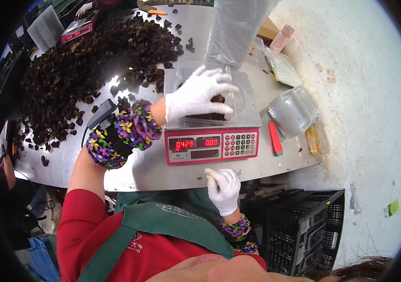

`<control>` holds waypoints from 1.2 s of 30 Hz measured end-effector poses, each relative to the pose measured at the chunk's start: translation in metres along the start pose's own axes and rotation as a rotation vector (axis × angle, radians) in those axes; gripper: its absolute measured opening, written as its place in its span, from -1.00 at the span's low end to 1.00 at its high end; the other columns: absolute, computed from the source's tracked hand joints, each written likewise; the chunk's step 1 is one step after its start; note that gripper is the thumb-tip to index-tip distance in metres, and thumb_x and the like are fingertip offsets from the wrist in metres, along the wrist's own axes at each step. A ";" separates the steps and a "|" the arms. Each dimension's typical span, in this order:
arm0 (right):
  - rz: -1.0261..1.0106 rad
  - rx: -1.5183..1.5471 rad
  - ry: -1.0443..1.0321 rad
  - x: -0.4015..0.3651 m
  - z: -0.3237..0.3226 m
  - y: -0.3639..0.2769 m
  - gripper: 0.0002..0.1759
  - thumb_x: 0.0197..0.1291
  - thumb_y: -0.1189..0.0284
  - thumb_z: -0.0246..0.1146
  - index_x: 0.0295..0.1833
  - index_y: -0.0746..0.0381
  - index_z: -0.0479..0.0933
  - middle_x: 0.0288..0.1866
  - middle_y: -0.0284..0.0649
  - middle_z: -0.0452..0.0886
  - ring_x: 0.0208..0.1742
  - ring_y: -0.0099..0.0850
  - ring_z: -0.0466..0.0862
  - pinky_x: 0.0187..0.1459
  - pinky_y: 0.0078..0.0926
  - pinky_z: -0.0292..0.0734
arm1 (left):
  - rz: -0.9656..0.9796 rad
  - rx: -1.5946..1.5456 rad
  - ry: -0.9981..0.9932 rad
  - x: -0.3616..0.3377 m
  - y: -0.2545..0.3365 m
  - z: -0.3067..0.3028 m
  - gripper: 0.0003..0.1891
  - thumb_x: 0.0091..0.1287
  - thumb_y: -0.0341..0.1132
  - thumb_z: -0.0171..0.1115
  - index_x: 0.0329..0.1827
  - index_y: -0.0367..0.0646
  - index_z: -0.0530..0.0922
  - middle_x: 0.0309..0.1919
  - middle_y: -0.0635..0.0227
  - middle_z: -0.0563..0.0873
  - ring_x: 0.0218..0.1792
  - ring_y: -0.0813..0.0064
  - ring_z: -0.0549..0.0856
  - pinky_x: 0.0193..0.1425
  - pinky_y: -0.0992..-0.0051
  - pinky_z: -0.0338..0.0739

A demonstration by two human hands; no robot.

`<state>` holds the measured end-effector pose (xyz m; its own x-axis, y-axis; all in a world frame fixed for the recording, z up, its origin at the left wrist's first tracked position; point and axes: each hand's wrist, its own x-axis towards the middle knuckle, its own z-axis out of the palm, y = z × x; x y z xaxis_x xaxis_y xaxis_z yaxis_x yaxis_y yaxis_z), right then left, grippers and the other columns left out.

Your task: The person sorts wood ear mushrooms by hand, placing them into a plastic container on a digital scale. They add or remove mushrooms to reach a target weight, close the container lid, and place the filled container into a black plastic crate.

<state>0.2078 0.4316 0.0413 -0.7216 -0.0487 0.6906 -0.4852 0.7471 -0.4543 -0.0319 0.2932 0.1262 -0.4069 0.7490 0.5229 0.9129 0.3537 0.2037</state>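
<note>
A red and silver digital scale stands on the metal table before me, its display reading 0.429. On its plate rests a clear plastic tray with dark, crinkled pieces that look like black fungus. Over the tray, my left hand in a white glove has its fingers spread, touching the pieces. The palm hides part of the contents. My right hand, also gloved, is held curled near the table's front edge, thumb against the fingers. Whether anything is inside it is hidden.
A large heap of the dark pieces covers the table's left. At right are stacked clear trays, a red-handled tool and a pink bottle. Black crates stand below. Across the table is another person's gloved hand near a second scale.
</note>
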 end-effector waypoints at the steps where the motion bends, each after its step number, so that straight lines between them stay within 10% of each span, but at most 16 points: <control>1: -0.001 0.006 0.001 0.000 -0.002 0.002 -0.80 0.16 0.57 0.38 -0.09 0.17 0.69 -0.40 -0.29 0.63 -0.34 -0.25 0.62 -0.28 -0.30 0.52 | -0.024 -0.043 0.045 0.000 0.000 -0.014 -0.44 0.33 0.11 0.37 0.32 0.04 0.61 0.38 0.09 0.54 0.43 -0.04 0.43 0.56 0.01 0.17; 9: 0.021 0.004 0.036 0.006 -0.005 0.010 -0.73 0.10 0.60 0.41 -0.06 0.16 0.71 -0.35 -0.27 0.60 -0.32 -0.24 0.61 -0.27 -0.29 0.49 | -0.430 -0.380 0.377 -0.072 -0.031 -0.049 -0.76 0.52 -0.38 0.21 0.16 -0.23 0.66 0.09 0.29 0.70 0.16 0.45 0.65 0.30 0.47 0.51; 18: -0.039 -0.189 0.072 0.042 -0.041 0.032 -0.73 0.10 0.66 0.40 -0.08 0.19 0.70 -0.32 -0.22 0.63 -0.30 -0.20 0.63 -0.22 -0.25 0.54 | -0.790 -0.623 0.468 -0.172 -0.035 -0.044 -0.76 0.54 -0.37 0.23 0.16 -0.29 0.65 0.03 0.32 0.77 0.07 0.59 0.71 0.23 0.55 0.56; 32: -0.006 0.001 -0.176 0.204 -0.008 0.089 -0.76 0.29 0.50 0.27 0.04 0.23 0.69 -0.06 -0.11 0.75 0.01 -0.17 0.72 0.12 -0.28 0.57 | -0.648 -0.523 0.390 -0.154 -0.003 -0.030 -0.78 0.51 -0.40 0.24 0.14 -0.19 0.69 0.04 0.34 0.77 0.10 0.50 0.71 0.26 0.49 0.56; 36: -0.203 0.004 -0.365 0.236 0.042 0.108 -0.50 0.32 0.48 0.23 0.39 0.08 0.54 0.42 -0.03 0.54 0.41 -0.04 0.49 0.46 -0.22 0.34 | -0.470 -0.270 0.413 -0.102 0.015 -0.023 -0.66 0.35 -0.36 0.36 0.19 -0.07 0.67 0.18 0.20 0.67 0.30 0.17 0.59 0.41 0.26 0.47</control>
<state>-0.0352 0.4730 0.1313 -0.7383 -0.4268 0.5222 -0.6370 0.6957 -0.3320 0.0239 0.2087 0.0948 -0.7655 0.2551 0.5907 0.6400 0.3971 0.6579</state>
